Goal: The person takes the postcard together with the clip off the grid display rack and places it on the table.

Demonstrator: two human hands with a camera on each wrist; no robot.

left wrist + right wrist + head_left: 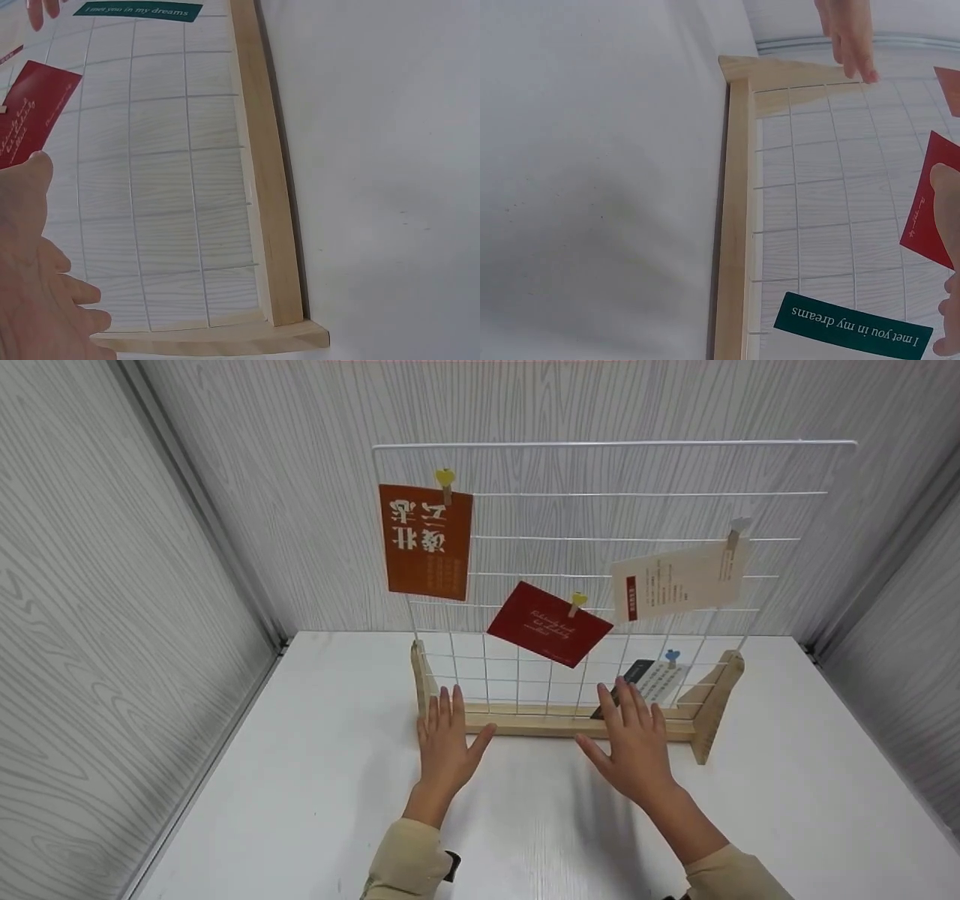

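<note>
My left hand (447,754) hovers in front of the left part of a white wire grid rack (547,682), fingers straight and thumb spread. To the right, my right hand (636,750) is held up with straight, parted fingers, overlapping a dark-and-white card (658,682) low on the grid. Neither hand holds anything. A red card (551,622) hangs tilted between and above them under a yellow clip (577,601). In the left wrist view, my left hand (30,247) shows its fingers relaxed beside the mesh. The right wrist view has my right hand (949,225) at its edge.
An orange card (427,544) hangs upper left by a yellow heart clip (445,480); a cream card (679,579) hangs tilted at right. The rack's wooden base (585,727) stands on a white table (315,780), with grey wood-grain panels (300,495) behind and at both sides.
</note>
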